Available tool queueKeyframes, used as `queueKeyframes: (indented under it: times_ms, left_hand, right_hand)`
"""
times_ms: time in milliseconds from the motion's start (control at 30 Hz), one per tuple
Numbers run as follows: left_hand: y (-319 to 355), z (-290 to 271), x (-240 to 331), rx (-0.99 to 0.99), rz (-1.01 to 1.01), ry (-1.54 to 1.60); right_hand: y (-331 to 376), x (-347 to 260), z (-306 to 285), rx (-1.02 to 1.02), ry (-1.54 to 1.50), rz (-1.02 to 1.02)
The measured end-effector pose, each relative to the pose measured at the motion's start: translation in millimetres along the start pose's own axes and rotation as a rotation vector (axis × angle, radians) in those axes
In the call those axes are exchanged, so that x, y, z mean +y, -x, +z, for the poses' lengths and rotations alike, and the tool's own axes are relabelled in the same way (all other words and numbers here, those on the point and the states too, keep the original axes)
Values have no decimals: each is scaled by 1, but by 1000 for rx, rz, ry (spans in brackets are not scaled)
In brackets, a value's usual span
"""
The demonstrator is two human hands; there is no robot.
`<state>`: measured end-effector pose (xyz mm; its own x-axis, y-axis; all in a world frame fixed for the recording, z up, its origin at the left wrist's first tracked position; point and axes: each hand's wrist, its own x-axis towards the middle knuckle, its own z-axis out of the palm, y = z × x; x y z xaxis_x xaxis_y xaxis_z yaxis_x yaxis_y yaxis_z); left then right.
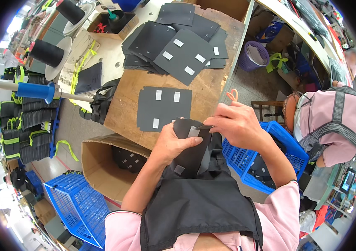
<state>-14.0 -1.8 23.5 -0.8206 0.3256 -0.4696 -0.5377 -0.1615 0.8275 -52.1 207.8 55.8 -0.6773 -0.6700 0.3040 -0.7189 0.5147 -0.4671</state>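
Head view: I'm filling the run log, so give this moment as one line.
left hand: holds dark sheet | right hand: pinches its white tab | table: flat sheet, sheet stack

Dark grey fabric panels [165, 108] carry small white tabs, the baskets [249, 161] are bright blue, the workbench [211, 90] plain brown, the sleeves [282, 217] pink.

Ahead of the hands, bare tabletop [211, 94] lies open on either side of a flat dark sheet [164, 107]. Farther back a stack of dark sheets [178, 46] blocks the way. An open cardboard box [102, 161] stands lower left, a blue basket [265, 161] right.
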Motion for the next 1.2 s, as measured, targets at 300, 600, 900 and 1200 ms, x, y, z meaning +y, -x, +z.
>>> queueKeyframes:
  times_ms: [300, 600, 900, 1200]
  left_hand:
    - [1, 0, 1, -21, -9, 6]
    - [-12, -2, -21, 76, 7, 104]
    - [-10, -11, -24, 131, -26, 234]
    - [-8, -3, -18, 170, -30, 235]
  right_hand:
    - [11, 1, -4, 14, -15, 44]
    - [18, 37, 13, -422, -745, 492]
    - [29, -23, 50, 412, -172, 535]
    - [34, -34, 53, 338, -125, 485]
